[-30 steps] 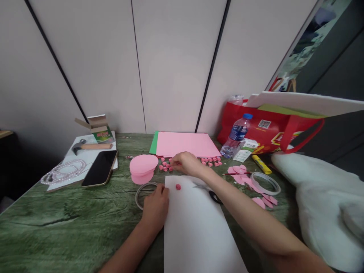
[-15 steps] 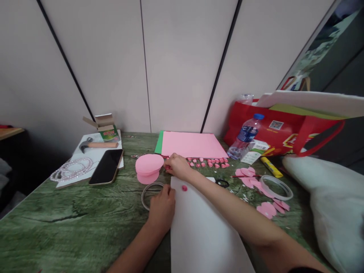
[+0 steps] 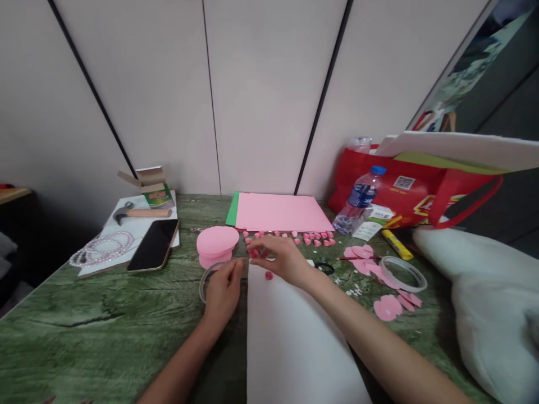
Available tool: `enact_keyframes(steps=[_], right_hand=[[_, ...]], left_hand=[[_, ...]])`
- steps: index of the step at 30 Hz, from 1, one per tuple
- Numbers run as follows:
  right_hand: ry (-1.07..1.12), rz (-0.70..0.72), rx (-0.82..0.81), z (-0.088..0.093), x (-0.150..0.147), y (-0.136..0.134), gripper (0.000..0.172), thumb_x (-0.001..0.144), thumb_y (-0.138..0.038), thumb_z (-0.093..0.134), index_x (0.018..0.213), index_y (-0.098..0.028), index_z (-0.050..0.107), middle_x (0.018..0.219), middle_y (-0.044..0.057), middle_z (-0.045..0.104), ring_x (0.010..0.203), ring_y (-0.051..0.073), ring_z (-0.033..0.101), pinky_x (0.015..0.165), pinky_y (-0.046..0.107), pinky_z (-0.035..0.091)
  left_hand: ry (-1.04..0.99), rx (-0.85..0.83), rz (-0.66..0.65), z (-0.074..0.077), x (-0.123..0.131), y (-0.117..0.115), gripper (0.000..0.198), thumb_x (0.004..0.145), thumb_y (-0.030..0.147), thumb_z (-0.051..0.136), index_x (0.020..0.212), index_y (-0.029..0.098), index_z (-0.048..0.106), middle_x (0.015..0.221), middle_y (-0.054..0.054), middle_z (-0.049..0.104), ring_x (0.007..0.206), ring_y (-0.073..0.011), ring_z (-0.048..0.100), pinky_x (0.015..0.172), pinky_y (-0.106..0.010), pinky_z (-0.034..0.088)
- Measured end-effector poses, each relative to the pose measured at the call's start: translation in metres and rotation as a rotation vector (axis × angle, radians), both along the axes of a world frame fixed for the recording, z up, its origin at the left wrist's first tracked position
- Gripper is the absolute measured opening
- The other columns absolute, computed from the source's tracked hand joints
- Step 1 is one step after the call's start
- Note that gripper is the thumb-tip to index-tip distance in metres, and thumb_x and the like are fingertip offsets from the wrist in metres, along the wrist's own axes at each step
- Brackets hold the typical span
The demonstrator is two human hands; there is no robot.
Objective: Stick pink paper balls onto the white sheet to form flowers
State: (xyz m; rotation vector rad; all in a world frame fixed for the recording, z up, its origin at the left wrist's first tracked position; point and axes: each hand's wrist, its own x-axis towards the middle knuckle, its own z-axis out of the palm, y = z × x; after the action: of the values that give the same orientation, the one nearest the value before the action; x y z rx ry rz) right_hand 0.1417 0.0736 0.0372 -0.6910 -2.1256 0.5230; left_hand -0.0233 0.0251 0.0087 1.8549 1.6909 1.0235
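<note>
My right hand point(image 3: 284, 259) pinches a small rolled pink paper rose point(image 3: 253, 253) between thumb and fingers, above the far left end of a white paper sheet point(image 3: 286, 336). A second paper rose point(image 3: 269, 275) lies on that sheet, just below the hand. My left hand point(image 3: 224, 287) is closed beside the sheet's left edge, its thumb and forefinger together; anything small between them I cannot make out. Partly behind it lies a roll of tape point(image 3: 202, 285). Several more pink paper roses point(image 3: 316, 242) stand in rows beyond my right hand.
Pink paper ovals point(image 3: 217, 240) are stacked at left, with a phone point(image 3: 154, 246), bead string point(image 3: 103, 251) and hammer point(image 3: 147, 213) farther left. Pink sheets point(image 3: 282, 212) lie behind. At right are pink petals point(image 3: 387, 307), another tape roll point(image 3: 404, 275), glue stick point(image 3: 397, 244) and bottle point(image 3: 360, 202).
My right hand has drawn back from the rows toward me, now with a paper rose showing in its fingers. My left hand has moved left and slightly up, off the sheet's edge.
</note>
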Motion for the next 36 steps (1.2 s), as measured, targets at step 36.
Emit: enact_keyframes(steps=[36], right_hand=[[-0.067,0.092,0.028,-0.0036,-0.0002,-0.0061,0.005,0.083,-0.017,0.059,0.085,-0.018,0.064,0.082,0.005,0.067,0.075,0.013,0.061,0.068,0.025,0.052]], left_hand=[[-0.308,-0.124,-0.045,0.0081,0.0004,0.002,0.039,0.076,0.049,0.051,0.06,0.016,0.063,0.048,0.003,0.048,0.047,-0.0104,0.041,0.044,-0.02,0.03]])
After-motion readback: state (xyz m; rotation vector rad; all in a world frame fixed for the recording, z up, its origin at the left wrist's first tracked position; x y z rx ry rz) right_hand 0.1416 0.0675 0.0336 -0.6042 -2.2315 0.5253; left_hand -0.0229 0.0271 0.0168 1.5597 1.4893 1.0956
